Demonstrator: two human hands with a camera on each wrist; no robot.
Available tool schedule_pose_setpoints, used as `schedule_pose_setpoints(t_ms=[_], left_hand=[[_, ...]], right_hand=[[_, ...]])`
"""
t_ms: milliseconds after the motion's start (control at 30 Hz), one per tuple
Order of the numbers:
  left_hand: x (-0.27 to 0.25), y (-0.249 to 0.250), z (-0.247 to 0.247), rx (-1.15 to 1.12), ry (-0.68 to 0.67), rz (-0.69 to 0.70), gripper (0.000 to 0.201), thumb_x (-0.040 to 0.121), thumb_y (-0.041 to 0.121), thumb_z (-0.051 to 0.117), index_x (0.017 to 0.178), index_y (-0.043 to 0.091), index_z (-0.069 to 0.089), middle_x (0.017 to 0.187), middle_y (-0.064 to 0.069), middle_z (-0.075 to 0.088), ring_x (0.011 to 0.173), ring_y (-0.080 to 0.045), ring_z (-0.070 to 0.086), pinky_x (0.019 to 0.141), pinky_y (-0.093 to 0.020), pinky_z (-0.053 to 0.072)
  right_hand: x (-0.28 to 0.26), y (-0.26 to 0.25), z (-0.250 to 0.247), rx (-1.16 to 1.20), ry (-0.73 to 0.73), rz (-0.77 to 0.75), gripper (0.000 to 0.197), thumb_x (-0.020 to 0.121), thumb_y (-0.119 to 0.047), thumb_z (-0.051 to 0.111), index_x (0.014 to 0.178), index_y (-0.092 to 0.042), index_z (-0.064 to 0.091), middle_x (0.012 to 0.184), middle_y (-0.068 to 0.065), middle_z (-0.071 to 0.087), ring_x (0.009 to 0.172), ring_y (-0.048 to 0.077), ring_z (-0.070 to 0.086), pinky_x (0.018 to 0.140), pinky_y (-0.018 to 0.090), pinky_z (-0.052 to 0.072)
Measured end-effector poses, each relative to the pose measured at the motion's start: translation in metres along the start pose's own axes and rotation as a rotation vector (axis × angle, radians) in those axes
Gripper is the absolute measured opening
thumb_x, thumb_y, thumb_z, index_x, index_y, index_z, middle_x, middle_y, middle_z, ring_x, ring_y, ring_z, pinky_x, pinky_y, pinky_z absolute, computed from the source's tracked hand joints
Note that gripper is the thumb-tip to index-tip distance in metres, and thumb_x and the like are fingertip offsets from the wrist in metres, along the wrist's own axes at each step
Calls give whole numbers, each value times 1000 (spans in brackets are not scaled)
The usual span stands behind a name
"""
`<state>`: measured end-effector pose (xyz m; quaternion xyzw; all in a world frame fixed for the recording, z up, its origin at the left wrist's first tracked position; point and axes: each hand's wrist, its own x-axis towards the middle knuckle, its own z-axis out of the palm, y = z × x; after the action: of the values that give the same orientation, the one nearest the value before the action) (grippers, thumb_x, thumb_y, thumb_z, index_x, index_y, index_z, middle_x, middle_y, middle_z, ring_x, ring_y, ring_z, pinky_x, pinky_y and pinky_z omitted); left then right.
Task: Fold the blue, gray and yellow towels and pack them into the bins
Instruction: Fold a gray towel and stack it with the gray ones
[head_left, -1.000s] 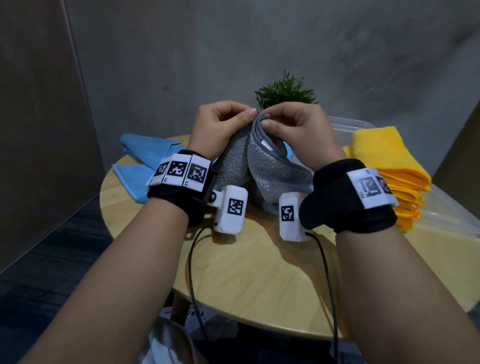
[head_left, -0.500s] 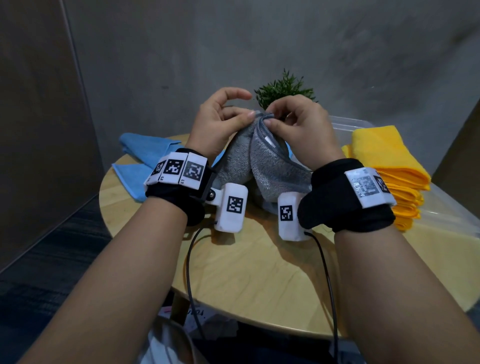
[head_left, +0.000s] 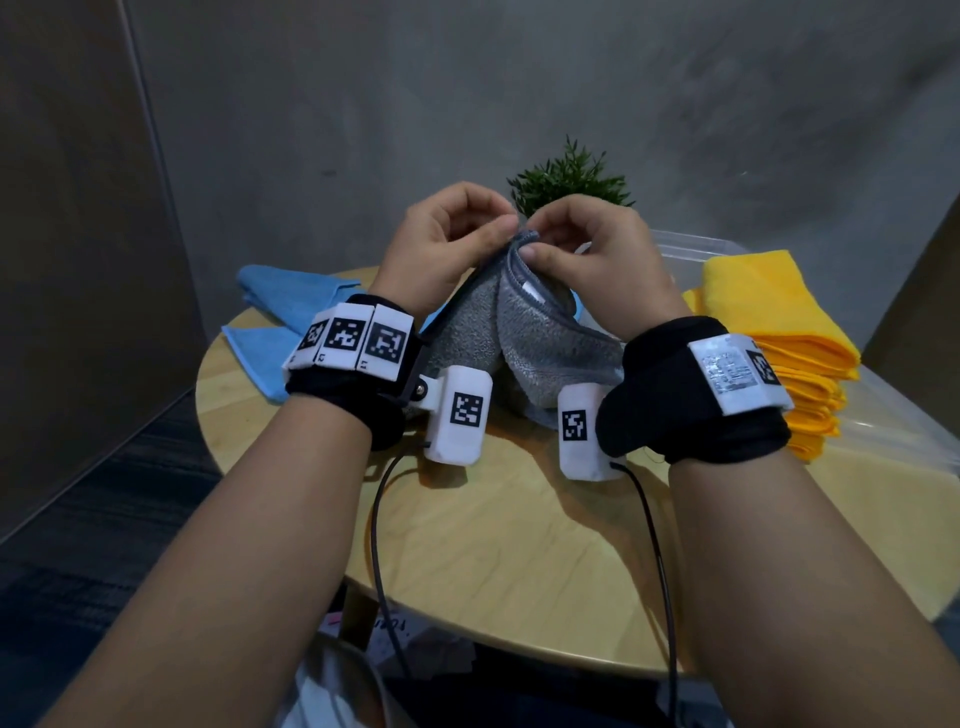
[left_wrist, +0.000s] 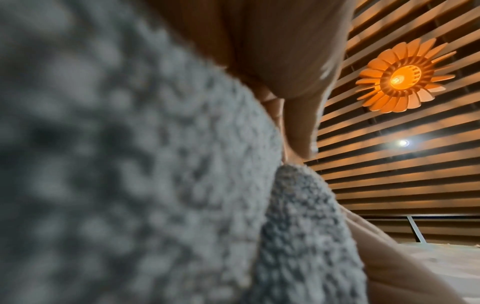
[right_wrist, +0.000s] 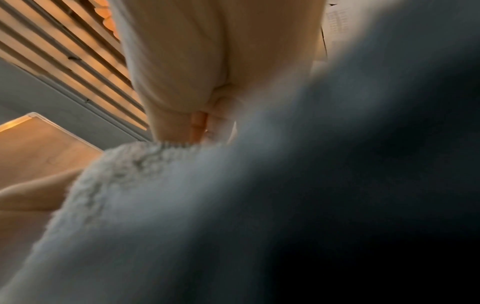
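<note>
Both hands meet at one raised corner of the gray towel (head_left: 524, 338). The left hand (head_left: 441, 249) and right hand (head_left: 587, 260) each pinch it, thumb on fingers. The cloth hangs toward the bench (head_left: 493, 545).

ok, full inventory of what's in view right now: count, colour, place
gray towel: 1, gray, lifted over table centre, lower part on the table
blue towels: count unclear, blue, table's far left
yellow towels: 1 folded stack, yellow, right, over the clear bin
clear bin: 1, transparent, right
plant: 1, green, behind the hands
table: 1, round, light wood
ceiling lamp: 1, orange, overhead
left hand: pinches gray towel's top edge
right hand: pinches same edge
</note>
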<state>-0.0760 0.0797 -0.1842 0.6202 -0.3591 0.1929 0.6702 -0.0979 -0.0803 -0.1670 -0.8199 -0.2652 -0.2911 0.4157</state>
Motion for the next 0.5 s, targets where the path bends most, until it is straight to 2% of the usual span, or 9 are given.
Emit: schedule_pose_setpoints(t_ms=[67, 133, 233, 300, 367, 433, 500], left_hand=[[-2, 4, 1, 11, -67, 5, 19, 75, 23, 70, 90, 16, 60, 79, 8, 65, 75, -7, 60, 75, -21, 49], [-3, 6, 4, 46, -130, 0, 30, 71, 24, 74, 95, 19, 58, 84, 3, 57, 76, -10, 56, 75, -24, 48], [-1, 9, 4, 11, -127, 26, 32, 71, 7, 72, 97, 17, 55, 86, 2, 52, 74, -6, 52, 73, -20, 45], [2, 16, 2, -48, -130, 67, 32, 73, -1, 67, 99, 14, 55, 85, 5, 56, 75, -4, 55, 73, -17, 46], [7, 23, 0, -89, -149, 112, 30, 76, -6, 61, 100, 12, 54, 83, 11, 61, 75, -2, 59, 72, -15, 47], [13, 30, 1, -83, -148, 150, 29, 78, -8, 57, 99, 11, 53, 85, 9, 61, 76, 0, 59, 73, -15, 46], [17, 34, 3, -50, -151, 175, 29, 79, -9, 53, 99, 11, 52, 89, 3, 57, 77, 0, 58, 74, -16, 46]], right_hand=[[1, 1, 1, 16, 56, -5, 26, 80, -14, 73, 82, -30, 54, 77, -6, 60, 74, 9, 55, 66, 17, 44], [0, -2, 3, 49, 81, -4, 31, 79, -12, 73, 82, -31, 48, 75, -7, 58, 72, 10, 55, 64, 17, 43], [-2, -5, 3, 228, 69, 15, 30, 77, -15, 70, 88, -26, 44, 74, -2, 58, 65, 7, 54, 62, 18, 43], [-4, -6, -3, 369, 16, 45, 27, 77, -19, 67, 91, -21, 45, 76, 1, 59, 68, 11, 55, 65, 23, 45], [-5, -6, -11, 458, -51, 93, 25, 76, -19, 66, 92, -16, 45, 79, 2, 59, 69, 10, 58, 64, 20, 46], [-6, -5, -17, 478, -93, 129, 24, 77, -19, 65, 92, -12, 47, 81, 1, 60, 69, 5, 61, 65, 16, 47], [-8, -3, -21, 398, -93, 137, 21, 78, -25, 64, 88, -12, 52, 80, -3, 61, 72, 5, 60, 69, 17, 47]])
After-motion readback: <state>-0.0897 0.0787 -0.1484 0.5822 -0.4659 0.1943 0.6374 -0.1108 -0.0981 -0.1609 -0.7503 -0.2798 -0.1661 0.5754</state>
